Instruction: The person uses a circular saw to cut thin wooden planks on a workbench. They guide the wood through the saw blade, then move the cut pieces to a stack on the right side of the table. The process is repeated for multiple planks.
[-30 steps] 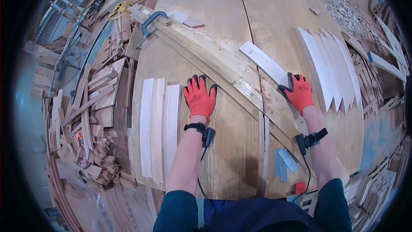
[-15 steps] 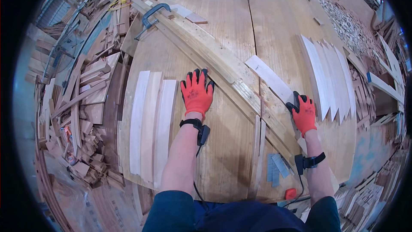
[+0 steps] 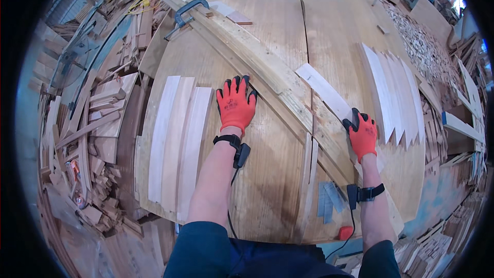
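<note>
Plywood bench (image 3: 267, 36) is crossed diagonally by a curved wooden form (image 3: 267, 74). Just beside it, the left hand (image 3: 235, 104) is spread flat; the right hand (image 3: 363, 134) is curled on a pale strip (image 3: 329, 95) slanting up-left from it.

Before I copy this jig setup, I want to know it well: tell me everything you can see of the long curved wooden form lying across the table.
The curved wooden form is a long, pale arc built of stacked strips of light wood. It lies flat on the round plywood table, running from the far left to the near right. A dark metal clamp grips its far end. The left hand, in a red and black glove, lies flat beside its inner edge; the right hand presses near its near end, where a loose thin slat lies across it.
</note>
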